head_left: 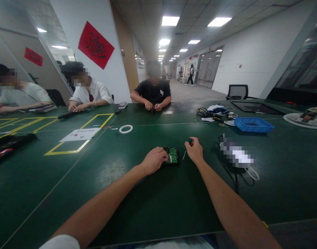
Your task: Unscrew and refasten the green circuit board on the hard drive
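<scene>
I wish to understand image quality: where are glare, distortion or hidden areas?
Head view: ceiling lights burn out white; head view: pale reflection on the table, left of the circuit board; head view: the pillar leans leftward, suggesting lens distortion; head view: pixel blocks partly cover an item right of the screwdriver.

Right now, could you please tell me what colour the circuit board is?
The circuit board is green, seen in the head view.
</scene>
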`<state>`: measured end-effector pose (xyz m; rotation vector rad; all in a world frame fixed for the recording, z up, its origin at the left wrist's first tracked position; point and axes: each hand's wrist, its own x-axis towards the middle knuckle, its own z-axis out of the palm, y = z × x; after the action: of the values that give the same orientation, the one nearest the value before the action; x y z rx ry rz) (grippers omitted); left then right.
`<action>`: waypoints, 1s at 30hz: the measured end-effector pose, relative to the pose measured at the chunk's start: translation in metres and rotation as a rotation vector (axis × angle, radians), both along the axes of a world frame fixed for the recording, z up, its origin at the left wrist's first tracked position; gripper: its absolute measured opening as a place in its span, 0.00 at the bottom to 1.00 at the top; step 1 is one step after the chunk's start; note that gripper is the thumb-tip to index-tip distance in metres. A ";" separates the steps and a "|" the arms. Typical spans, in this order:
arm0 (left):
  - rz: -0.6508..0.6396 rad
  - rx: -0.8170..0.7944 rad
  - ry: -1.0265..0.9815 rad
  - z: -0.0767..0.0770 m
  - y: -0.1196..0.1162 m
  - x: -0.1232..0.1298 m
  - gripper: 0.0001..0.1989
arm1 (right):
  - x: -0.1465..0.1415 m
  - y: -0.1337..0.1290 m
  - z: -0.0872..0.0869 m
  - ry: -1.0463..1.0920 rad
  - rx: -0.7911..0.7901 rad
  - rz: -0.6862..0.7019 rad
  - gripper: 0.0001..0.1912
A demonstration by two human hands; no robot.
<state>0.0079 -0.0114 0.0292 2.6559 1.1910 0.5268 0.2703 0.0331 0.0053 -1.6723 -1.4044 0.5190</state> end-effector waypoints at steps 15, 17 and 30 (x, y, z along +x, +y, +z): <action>0.033 0.016 -0.007 -0.003 0.003 0.000 0.09 | 0.000 -0.001 0.003 -0.006 0.009 -0.007 0.27; 0.036 0.015 -0.014 -0.003 0.003 0.001 0.08 | 0.001 -0.001 0.002 0.007 0.007 0.000 0.28; -0.018 0.044 0.000 0.002 0.003 -0.005 0.08 | 0.000 -0.002 0.002 0.017 0.004 -0.009 0.27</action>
<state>0.0030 -0.0083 0.0311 2.7011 1.1670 0.5557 0.2707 0.0315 0.0073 -1.6671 -1.3840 0.5237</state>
